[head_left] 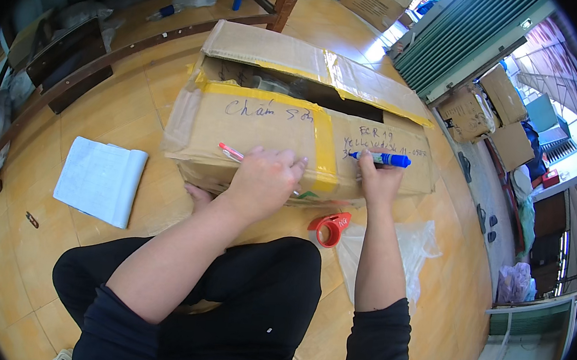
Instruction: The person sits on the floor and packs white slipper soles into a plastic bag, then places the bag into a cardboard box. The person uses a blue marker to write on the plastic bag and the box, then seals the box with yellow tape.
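A worn cardboard box (258, 135) with yellow and clear tape and dark handwriting on its near face sits on the floor before me. Its top flap stands slightly raised, leaving a dark gap with clear plastic inside. In my right hand (382, 183) is a blue marker (390, 160), held sideways with its tip at the handwriting on the box's right part. My left hand (267, 181) rests against the lower middle of that face, fingers curled over a red-and-white pen (231, 151). The pen's middle is hidden under the hand.
A red tape dispenser (329, 231) and a clear plastic bag (414, 246) lie just in front of the box. To the left are a white notebook (100, 181) and a small cutter (32, 220). A dark wooden frame (104, 62) stands far left; cartons (465, 116) lie beyond the right doorway.
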Tool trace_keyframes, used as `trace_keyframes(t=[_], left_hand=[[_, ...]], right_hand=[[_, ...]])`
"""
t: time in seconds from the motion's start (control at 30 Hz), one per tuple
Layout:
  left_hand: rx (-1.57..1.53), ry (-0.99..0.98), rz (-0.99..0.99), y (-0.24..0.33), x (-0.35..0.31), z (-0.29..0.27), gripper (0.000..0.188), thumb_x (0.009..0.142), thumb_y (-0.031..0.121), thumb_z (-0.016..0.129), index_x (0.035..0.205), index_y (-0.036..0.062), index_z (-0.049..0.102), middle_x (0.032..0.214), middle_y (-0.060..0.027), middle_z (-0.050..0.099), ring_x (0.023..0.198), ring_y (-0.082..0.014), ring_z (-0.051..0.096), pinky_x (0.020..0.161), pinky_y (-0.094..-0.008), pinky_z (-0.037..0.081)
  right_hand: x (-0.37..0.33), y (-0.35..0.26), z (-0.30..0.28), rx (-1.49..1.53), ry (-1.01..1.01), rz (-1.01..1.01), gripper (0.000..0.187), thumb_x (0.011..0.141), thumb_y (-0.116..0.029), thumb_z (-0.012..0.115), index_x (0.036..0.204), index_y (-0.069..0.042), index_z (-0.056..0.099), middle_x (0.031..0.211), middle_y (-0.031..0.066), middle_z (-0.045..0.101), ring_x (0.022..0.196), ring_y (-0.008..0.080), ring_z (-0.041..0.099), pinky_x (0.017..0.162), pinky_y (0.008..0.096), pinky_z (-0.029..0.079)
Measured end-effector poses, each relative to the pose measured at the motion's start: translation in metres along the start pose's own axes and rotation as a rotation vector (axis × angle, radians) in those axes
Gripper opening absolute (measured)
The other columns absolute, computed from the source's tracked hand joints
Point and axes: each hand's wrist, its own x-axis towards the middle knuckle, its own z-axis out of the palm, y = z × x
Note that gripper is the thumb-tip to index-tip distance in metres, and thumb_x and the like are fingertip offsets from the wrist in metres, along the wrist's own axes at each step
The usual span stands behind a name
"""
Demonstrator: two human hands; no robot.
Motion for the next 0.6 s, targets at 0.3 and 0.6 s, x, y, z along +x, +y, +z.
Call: trace_keyframes(t=[0.3, 0.6], left_hand=[[-0.144, 0.088, -0.001, -0.006, -0.005, 0.021, 0.023, 0.078, 0.016, 0.062, 0.097, 0.0061, 0.07, 0.091, -0.0091, 0.067, 0.085, -0.0272, 0.068, 0.074, -0.0416, 0.053], [0.06, 0.061, -0.03, 0.003, 0.001, 0.026, 0.014, 0.08, 0.021, 0.062, 0.08, 0.0113, 0.073, 0.078, -0.0052, 0.065, 0.074, -0.0219, 0.066, 0.069, -0.0408, 0.046]], right_hand=[[-0.004, 0.03, -0.021, 0.137, -0.082, 0.241, 0.019, 0.088, -0.011, 0.075, 0.102, -0.003, 0.065, 0.084, 0.0067, 0.069, 0.071, 0.0131, 0.065, 0.063, 0.0275, 0.053], [0.015, 0.038, -0.04, -0.103, -0.067, 0.076, 0.026, 0.092, -0.019, 0.071, 0.104, 0.003, 0.067, 0.09, 0.0097, 0.069, 0.077, 0.0136, 0.065, 0.068, 0.026, 0.051]])
